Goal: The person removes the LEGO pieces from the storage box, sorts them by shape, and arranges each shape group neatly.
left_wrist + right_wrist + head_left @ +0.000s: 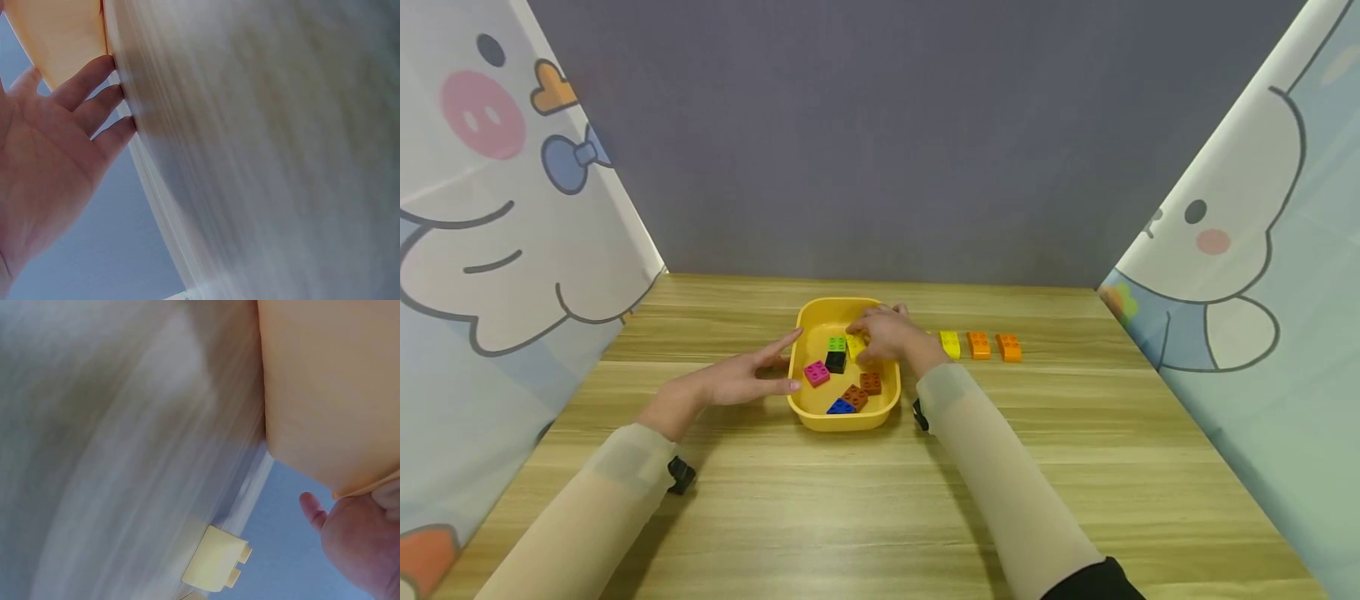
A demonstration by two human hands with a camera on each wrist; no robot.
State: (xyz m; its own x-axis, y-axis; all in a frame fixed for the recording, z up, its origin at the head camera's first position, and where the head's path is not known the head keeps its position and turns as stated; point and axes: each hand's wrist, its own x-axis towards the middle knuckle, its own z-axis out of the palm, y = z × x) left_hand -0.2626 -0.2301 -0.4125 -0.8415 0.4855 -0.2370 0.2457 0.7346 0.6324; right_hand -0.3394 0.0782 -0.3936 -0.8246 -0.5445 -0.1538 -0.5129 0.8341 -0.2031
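Observation:
A yellow plastic basket (842, 422) stands on the wooden table with toy building bricks inside. My right hand (887, 333) reaches over its right rim, thumb and fingers around a yellow brick (854, 347). My left hand (737, 379) lies along the left side, fingers straight, thumb at the rim; its other fingertips meet the tabletop in the left wrist view. Also in the basket are a green brick (837, 342), a black brick (835, 362), a pink brick (817, 373), two brown bricks (870, 383) and a blue brick (841, 407).
Right of the basket, a row holds a yellow brick (950, 344) and two orange bricks (978, 345); another yellow one is mostly hidden behind the right wrist. A grey panel (880, 150) closes the back of the table (820, 517); printed cloths (1247, 250) hang at both sides.

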